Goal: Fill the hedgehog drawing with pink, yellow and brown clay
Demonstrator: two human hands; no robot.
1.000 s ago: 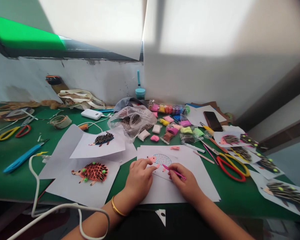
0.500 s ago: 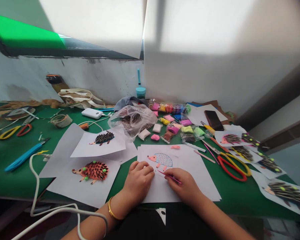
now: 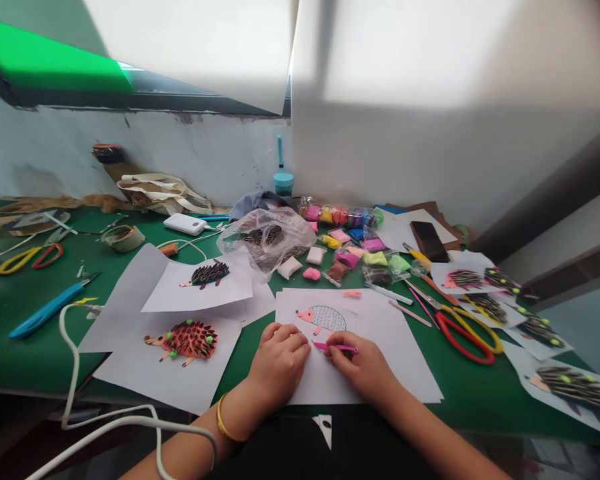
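My right hand [image 3: 359,365] pinches a pink plastic clay knife [image 3: 347,349] over the white paper [image 3: 395,360], its blade pointing left towards my other hand. My left hand [image 3: 280,360] lies on the paper's left side with its fingers curled in; anything under them is hidden. Just beyond both hands, a hedgehog picture [image 3: 325,319] shows a pink clay head and feet and a pale body with blue marks. My right hand is close below its feet. A small pink clay piece [image 3: 352,294] sits near the paper's top edge.
Finished hedgehog pictures lie at left [image 3: 187,343] and right [image 3: 570,387]. Red-and-yellow scissors [image 3: 465,333], a white pen [image 3: 390,293] and clay packets [image 3: 347,259] surround the paper. A plastic bag [image 3: 265,240] stands behind; a white cable [image 3: 70,373] loops at left.
The clay knife has turned in my right hand, so its broader pink side shows. My left hand has stayed in place. The whole view has shifted very slightly.
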